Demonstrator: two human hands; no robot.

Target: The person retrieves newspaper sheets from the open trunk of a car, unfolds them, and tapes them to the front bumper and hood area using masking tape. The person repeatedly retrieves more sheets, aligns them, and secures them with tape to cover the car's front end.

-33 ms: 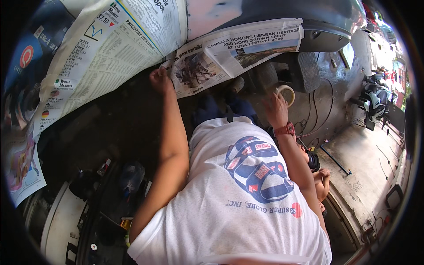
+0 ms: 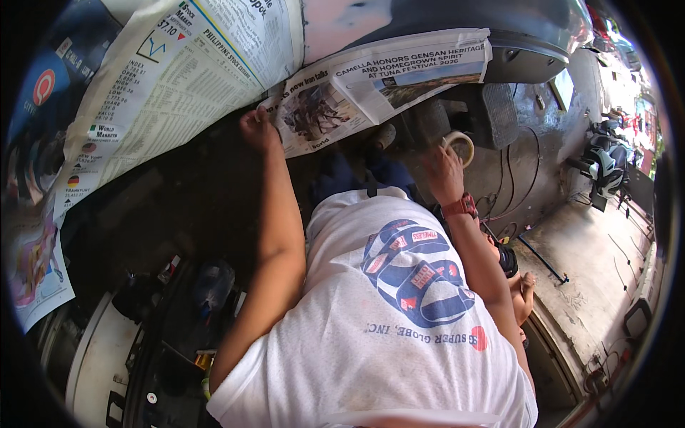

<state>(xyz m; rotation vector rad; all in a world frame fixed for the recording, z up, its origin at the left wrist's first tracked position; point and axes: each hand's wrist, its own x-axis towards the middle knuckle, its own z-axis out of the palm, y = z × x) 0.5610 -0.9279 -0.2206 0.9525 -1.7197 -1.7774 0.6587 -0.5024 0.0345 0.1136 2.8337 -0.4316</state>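
Observation:
My left hand (image 2: 258,130) is closed, its fingertips pinching the lower left corner of a newspaper sheet (image 2: 357,89) that hangs along the lower edge of a dark, glossy car panel (image 2: 457,25). Beside it, a larger newspaper sheet (image 2: 193,78) drapes over the bodywork to the left. A pale roll of tape (image 2: 467,146) is gripped in the fingers of my right hand (image 2: 445,175), off to the right below the hanging sheet. A red watch (image 2: 460,207) is on that wrist.
Several cables (image 2: 508,178) lie on the floor at right, near a blue rod (image 2: 542,257). Another person's arm (image 2: 524,296) shows behind my right elbow. A motorcycle (image 2: 606,164) stands farther right. Dark equipment (image 2: 164,357) sits at lower left.
The tape roll in my right hand has tilted and shifted slightly left. My left hand stays at the newspaper edge. The other person's arm has moved a little.

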